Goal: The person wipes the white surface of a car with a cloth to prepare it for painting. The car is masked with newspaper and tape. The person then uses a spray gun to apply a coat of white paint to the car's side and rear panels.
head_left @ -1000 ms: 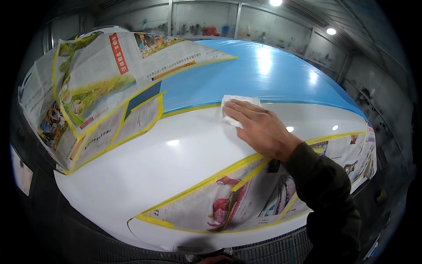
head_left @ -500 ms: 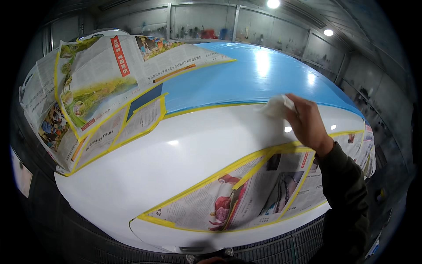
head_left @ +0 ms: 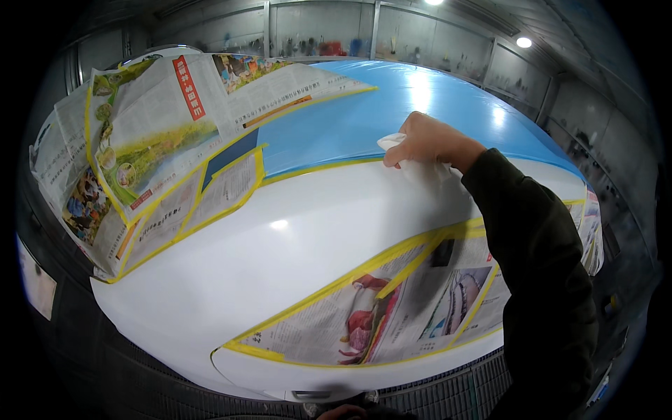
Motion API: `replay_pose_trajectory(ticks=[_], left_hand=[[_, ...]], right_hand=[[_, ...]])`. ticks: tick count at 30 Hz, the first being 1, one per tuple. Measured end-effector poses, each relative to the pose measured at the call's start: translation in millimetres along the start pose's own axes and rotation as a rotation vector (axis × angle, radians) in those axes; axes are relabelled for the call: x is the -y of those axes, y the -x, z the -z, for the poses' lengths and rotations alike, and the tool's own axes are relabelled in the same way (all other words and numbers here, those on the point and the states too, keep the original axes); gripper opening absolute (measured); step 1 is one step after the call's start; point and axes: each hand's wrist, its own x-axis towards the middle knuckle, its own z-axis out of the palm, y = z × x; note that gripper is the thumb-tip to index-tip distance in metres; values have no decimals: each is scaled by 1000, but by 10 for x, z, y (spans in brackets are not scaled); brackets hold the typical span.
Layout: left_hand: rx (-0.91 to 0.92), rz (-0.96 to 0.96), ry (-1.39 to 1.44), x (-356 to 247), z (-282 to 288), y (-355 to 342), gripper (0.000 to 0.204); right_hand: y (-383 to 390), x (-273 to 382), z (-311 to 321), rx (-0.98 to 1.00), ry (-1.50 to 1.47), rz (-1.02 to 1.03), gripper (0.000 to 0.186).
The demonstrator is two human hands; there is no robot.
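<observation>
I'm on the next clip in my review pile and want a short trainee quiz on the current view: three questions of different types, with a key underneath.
1. Multiple choice: what is the right hand holding?
A) a spray gun
B) a white cloth
C) a paint brush

2. Fill in the blank: the newspaper sheets are edged with ______ tape.

3. True or false: in the picture, the blue sheeting shows above the bare white panel.

Key: 1. B; 2. yellow; 3. True.
</observation>
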Motion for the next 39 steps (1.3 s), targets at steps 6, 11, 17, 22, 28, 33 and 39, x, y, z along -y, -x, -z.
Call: replay_pose_trajectory(ticks=[6,11,17,22,28,33,39], left_hand=[[-22,36,66,-88,-67,-4,25],[-31,13,-2,155,22,-8,26],[-35,-20,-46,258,39,-10,25],[-28,-12,22,208,-25,-16,26],[-32,4,43,227,-44,-1,26],[-53,0,6,201,-73,13,27],[-68,51,44,117,-130,32,29]], right_hand=[[-6,17,10,29,-25,-26,42],[-14,9,-18,0,-31,21,45],[28,67,-21,-20,-29,10,41],[62,52,-15,-29,-15,0,40],[90,42,-21,-34,-34,50,48],[50,48,-26,-25,22,40,43],[33,10,-51,-44,-20,43,41]])
